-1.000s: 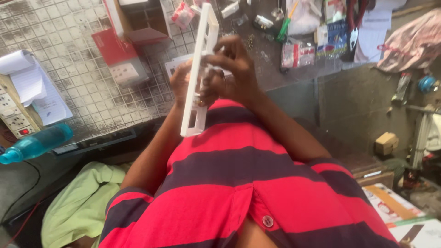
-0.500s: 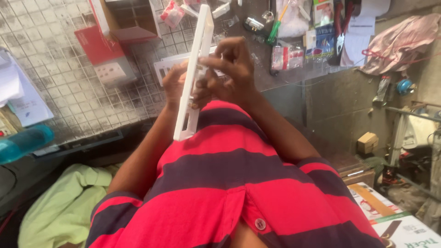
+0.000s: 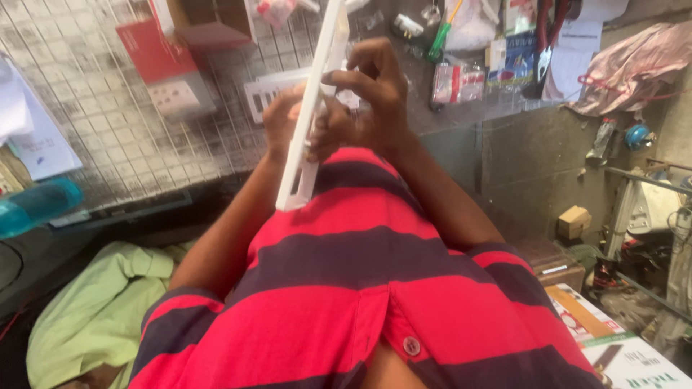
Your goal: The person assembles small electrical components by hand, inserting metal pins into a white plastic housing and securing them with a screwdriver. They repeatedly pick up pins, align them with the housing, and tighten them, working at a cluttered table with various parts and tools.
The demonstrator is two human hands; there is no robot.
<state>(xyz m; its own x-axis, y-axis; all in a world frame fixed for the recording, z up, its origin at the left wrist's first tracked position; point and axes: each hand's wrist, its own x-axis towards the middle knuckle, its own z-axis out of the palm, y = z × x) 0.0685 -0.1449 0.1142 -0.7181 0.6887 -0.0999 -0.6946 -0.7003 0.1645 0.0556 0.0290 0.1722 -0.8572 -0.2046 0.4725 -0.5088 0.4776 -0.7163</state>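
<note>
A red rectangular carton (image 3: 153,50) with a white switch plate pictured lies on the mesh counter, top left. A small red-and-white plastic packet (image 3: 455,81) and a blue printed packet (image 3: 516,66) sit top centre. A white-and-orange printed cardboard box (image 3: 613,342) lies bottom right.

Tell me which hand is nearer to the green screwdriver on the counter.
Right. The right hand grips the white frame just left of the green screwdriver, close but apart from it. The left hand is behind the frame, farther away.
</note>
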